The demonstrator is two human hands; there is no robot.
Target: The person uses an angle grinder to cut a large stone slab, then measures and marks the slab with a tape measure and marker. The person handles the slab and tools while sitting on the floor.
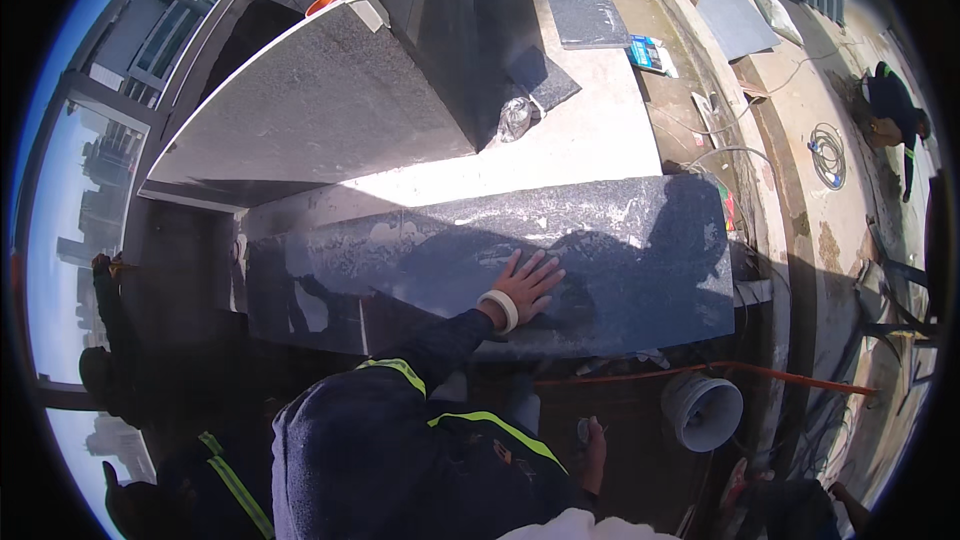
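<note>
My left hand (526,288) lies flat on a long dark grey stone slab (640,280), fingers spread, a pale band round the wrist. Dusty whitish smears and shadows mark the slab's top. Low on the right, near my body, my right hand (594,452) is closed round a small greyish object (583,430); its kind is too small and dark to make out. My dark blue sleeve with yellow stripes reaches over the slab's near edge.
Beyond the slab stands a large grey stone panel (330,110). A crumpled plastic bag (516,118) sits beside a small dark tile (543,78). A white bucket (702,410) and orange hose (800,376) lie right. Another person (893,115) bends far right; a striped sleeve (238,485) shows lower left.
</note>
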